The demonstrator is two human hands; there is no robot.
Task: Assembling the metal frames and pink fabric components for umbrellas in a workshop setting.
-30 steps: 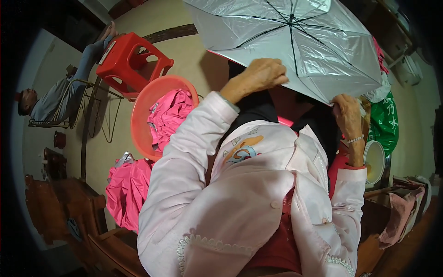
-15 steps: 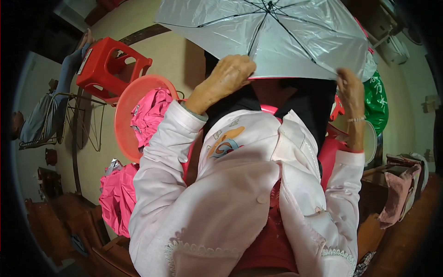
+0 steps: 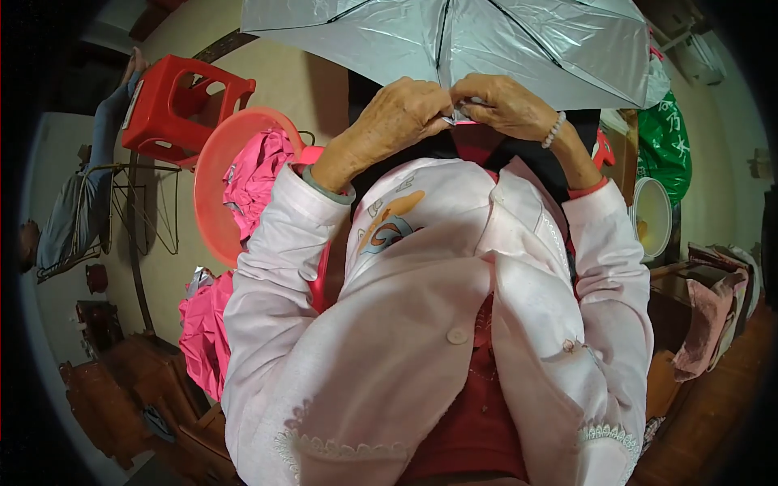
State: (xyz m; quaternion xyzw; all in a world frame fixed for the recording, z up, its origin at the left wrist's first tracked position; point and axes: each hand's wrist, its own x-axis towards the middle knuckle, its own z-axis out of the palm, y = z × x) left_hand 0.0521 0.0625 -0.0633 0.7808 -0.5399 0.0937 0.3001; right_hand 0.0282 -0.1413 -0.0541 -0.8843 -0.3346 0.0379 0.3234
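Observation:
A spread umbrella [image 3: 519, 57] lies across my lap, its silver inner side and dark ribs facing me and its far part cut off by the upper edge of the view. My left hand [image 3: 397, 113] is closed on the near rim of its canopy, at the end of a rib. Right beside it, my right hand [image 3: 510, 109] has its fingers curled in and pinched at the same spot. A small fold of silver cloth shows between the two hands. The exact fingertip hold is partly hidden.
A pink basin [image 3: 212, 182] with crumpled pink cloth [image 3: 258, 174] stands to my left, near a red stool [image 3: 182, 105]. More pink cloth [image 3: 207, 332] lies lower left. On my right are a green bag [image 3: 663, 150] and a white bucket [image 3: 652, 219]. Another person's leg [image 3: 101, 150] shows far left.
My right hand has moved left from the canopy's right corner to meet my left hand at the rim. The umbrella has turned and shifted, its hub now out of view.

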